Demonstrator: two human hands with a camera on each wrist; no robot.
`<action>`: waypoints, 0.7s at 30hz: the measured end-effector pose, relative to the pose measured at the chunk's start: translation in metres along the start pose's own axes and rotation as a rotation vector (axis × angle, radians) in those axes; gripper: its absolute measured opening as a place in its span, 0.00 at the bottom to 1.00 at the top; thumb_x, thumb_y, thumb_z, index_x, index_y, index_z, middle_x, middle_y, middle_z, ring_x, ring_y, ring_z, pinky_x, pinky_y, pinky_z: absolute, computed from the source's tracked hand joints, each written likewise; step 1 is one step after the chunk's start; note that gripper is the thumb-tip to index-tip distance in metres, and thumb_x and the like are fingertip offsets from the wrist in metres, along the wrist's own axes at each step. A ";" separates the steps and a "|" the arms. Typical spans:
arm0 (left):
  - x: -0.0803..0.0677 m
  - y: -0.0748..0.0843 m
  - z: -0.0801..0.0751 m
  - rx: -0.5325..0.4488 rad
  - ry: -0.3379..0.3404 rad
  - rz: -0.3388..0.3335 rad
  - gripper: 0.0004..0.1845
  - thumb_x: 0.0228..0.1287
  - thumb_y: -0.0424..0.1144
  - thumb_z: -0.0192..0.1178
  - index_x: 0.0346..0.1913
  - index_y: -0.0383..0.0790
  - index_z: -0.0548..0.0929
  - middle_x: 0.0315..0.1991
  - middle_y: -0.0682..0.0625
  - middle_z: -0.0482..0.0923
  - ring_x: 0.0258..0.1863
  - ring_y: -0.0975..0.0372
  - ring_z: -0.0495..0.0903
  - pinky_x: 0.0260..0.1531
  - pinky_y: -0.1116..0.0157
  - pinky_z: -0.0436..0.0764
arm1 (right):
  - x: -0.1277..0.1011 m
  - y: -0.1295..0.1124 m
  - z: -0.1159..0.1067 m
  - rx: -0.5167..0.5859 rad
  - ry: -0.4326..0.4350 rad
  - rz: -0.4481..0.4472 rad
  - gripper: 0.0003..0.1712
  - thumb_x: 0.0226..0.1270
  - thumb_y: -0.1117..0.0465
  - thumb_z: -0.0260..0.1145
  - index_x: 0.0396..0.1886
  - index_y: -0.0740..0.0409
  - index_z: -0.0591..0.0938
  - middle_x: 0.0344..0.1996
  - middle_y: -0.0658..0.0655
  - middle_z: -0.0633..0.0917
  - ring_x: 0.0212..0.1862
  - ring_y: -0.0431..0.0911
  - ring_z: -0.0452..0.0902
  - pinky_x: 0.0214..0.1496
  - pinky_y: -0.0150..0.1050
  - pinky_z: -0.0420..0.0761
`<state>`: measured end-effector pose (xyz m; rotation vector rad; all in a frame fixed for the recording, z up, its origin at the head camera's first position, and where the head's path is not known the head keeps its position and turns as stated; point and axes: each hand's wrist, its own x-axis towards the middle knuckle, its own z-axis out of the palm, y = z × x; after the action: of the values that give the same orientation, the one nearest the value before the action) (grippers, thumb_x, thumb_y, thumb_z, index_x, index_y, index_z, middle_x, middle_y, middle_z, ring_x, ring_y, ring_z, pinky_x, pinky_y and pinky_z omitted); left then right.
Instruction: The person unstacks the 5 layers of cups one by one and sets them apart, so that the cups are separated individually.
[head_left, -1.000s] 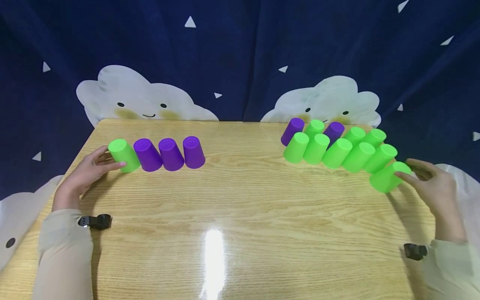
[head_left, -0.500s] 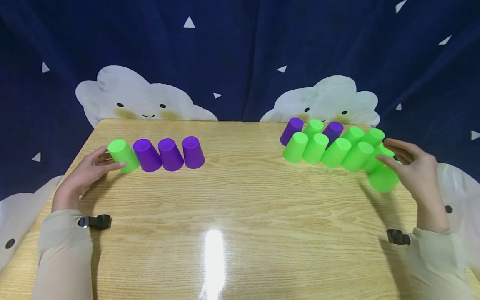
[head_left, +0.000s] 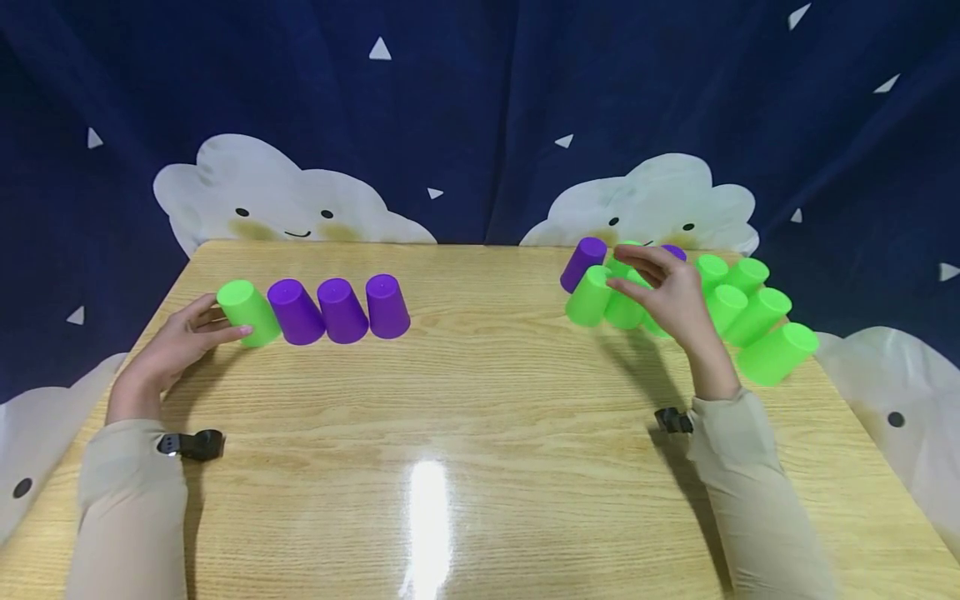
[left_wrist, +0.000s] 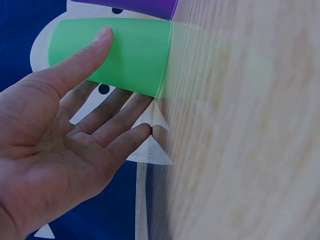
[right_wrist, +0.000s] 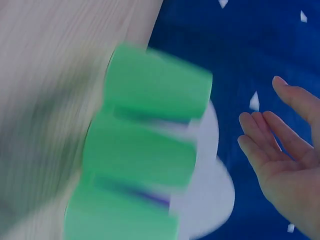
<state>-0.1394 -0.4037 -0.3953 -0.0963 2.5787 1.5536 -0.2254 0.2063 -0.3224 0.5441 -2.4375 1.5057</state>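
Note:
A row of upturned cups stands at the table's left: one green cup (head_left: 247, 312) and three purple cups (head_left: 341, 309). My left hand (head_left: 180, 342) rests open against the green cup (left_wrist: 117, 54), thumb on its side and fingers straight. At the right is a cluster of green cups (head_left: 738, 312) with two purple cups (head_left: 583, 262) at the back. My right hand (head_left: 663, 296) hovers open over the left part of that cluster, holding nothing. The right wrist view shows blurred green cups (right_wrist: 155, 95) beside the spread fingers (right_wrist: 280, 145).
The wooden table (head_left: 465, 417) is bare in the middle and front, with a glare spot. A dark blue curtain (head_left: 480, 108) with white clouds hangs behind the table's far edge. One green cup (head_left: 776, 354) stands apart at the right end of the cluster.
My right hand has let go of the rightmost green cup and swept left across the cluster. The left hand and the left row have not moved.

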 end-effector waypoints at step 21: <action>0.003 -0.002 0.001 0.004 -0.007 -0.017 0.38 0.70 0.46 0.61 0.77 0.51 0.55 0.62 0.45 0.64 0.69 0.42 0.57 0.68 0.39 0.50 | 0.051 -0.063 0.174 0.191 -0.282 -0.083 0.24 0.56 0.72 0.74 0.53 0.71 0.81 0.51 0.66 0.82 0.56 0.52 0.79 0.63 0.35 0.73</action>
<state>-0.1424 -0.4035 -0.3978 -0.1116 2.5687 1.5403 -0.2448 0.0153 -0.3303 0.9422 -2.4459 1.7412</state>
